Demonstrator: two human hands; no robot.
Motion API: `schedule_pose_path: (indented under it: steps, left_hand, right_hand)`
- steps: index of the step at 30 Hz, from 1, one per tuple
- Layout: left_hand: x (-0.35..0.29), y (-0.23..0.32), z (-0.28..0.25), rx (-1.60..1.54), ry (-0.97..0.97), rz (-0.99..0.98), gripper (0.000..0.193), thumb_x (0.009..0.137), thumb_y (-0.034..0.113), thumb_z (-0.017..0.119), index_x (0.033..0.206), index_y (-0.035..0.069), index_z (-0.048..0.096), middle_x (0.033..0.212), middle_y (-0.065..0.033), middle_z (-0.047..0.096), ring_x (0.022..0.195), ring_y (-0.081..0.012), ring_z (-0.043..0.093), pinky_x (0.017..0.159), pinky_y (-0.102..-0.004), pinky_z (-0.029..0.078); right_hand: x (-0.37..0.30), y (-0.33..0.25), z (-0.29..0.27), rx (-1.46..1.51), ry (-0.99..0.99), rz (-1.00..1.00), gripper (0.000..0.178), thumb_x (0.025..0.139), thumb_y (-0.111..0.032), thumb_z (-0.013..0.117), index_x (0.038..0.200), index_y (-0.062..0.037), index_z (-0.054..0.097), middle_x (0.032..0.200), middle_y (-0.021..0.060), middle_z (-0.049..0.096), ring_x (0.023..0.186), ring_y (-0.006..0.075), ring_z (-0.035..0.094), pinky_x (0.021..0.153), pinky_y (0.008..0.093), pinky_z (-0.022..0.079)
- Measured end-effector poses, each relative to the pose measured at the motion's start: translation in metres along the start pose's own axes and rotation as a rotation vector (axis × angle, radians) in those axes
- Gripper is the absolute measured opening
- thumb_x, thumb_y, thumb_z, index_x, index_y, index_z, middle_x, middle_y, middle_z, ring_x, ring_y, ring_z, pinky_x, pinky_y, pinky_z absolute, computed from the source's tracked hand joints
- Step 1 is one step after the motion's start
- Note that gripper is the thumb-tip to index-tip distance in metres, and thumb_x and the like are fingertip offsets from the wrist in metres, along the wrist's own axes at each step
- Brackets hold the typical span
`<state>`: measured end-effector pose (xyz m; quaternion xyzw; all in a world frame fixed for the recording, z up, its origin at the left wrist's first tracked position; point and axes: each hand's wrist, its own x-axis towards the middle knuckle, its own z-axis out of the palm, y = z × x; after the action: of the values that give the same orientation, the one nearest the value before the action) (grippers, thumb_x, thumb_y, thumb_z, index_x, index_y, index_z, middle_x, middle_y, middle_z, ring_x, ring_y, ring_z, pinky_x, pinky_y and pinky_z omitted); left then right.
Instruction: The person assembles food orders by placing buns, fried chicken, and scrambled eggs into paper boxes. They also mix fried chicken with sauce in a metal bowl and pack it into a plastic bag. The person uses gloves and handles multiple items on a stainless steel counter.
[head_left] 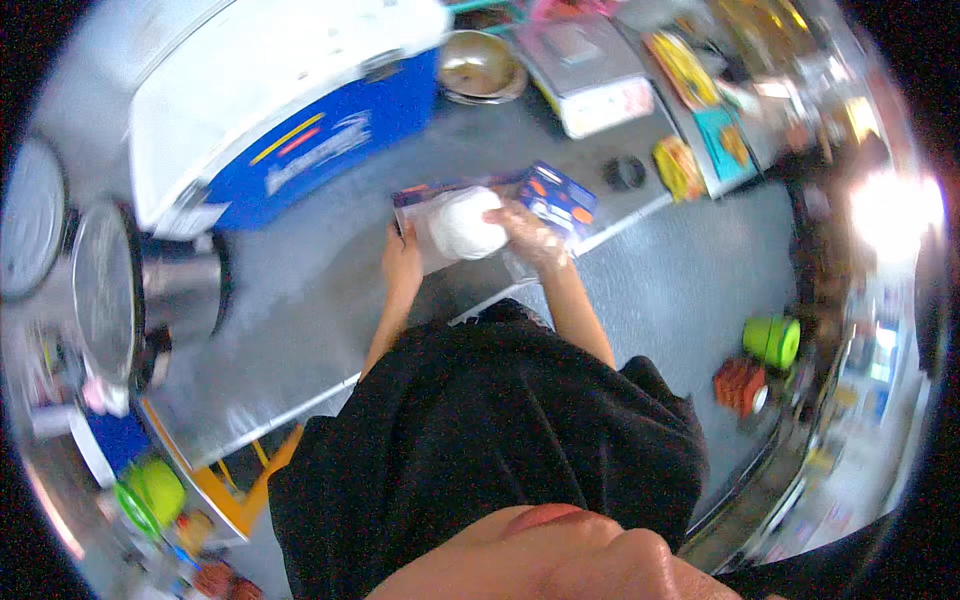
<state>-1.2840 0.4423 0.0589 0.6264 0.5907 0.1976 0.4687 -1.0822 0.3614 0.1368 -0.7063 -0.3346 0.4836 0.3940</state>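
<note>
A white, rounded bundle (470,223) is in front of me over the grey worktop (330,290); blur hides what it is made of. My right hand (530,237) grips its right side, and something clear and shiny, like thin plastic, lies over that hand. Behind and under the bundle is an open box (562,200) with dark blue and orange printing, its flap spread out to the right. My left hand (403,258) holds the left edge of this box, thumb on top. The bundle covers most of the box's inside.
A blue-and-white cooler box (330,150) stands at the back left, with metal pots (105,290) beside it. Metal bowls (483,65), a weighing scale (600,90), a dark ring (625,172) and a yellow packet (680,168) line the back right. Green baskets (770,340) sit lower down.
</note>
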Motion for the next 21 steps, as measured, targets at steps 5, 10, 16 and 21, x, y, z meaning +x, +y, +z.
schedule_pose_path:
  steps: [5,10,16,21]
  left_hand:
    - [-0.017,0.028,0.092,-0.231,-0.332,-0.005,0.063,0.097,0.048,0.031,0.132,-0.004,0.038,0.124,-0.0202,0.052,0.117,-0.0297,0.047,0.098,-0.0370,0.034]
    - [-0.058,0.056,0.213,-0.464,-0.449,-0.118,0.064,0.096,0.050,0.032,0.131,-0.002,0.041,0.128,-0.0160,0.050,0.116,-0.0252,0.047,0.098,-0.0349,0.035]
    - [-0.101,0.114,0.390,-0.353,-0.602,-0.032,0.064,0.097,0.048,0.031,0.132,-0.005,0.039,0.128,-0.0179,0.048,0.119,-0.0251,0.044,0.101,-0.0343,0.031]
    - [-0.114,0.167,0.541,-0.443,-0.751,-0.105,0.062,0.098,0.046,0.028,0.130,-0.006,0.040,0.123,-0.0167,0.051,0.116,-0.0239,0.046,0.099,-0.0340,0.033]
  right_hand:
    - [-0.039,0.036,-0.061,0.175,0.011,0.178,0.037,0.079,-0.022,0.067,0.109,-0.0012,0.059,0.098,0.0049,0.064,0.087,0.0180,0.059,0.077,0.0328,0.048]
    - [-0.095,0.089,-0.174,0.317,0.151,-0.054,0.037,0.081,-0.016,0.065,0.114,-0.0023,0.056,0.106,0.0046,0.062,0.098,0.0136,0.056,0.087,0.0284,0.044]
    - [-0.185,0.172,-0.322,0.562,0.441,-0.128,0.034,0.079,-0.013,0.063,0.112,-0.0015,0.058,0.102,0.0058,0.064,0.093,0.0168,0.059,0.084,0.0302,0.047]
    - [-0.235,0.220,-0.430,1.256,0.590,-0.244,0.046,0.085,-0.032,0.054,0.119,-0.0017,0.053,0.109,0.0106,0.062,0.092,0.0222,0.063,0.079,0.0328,0.050]
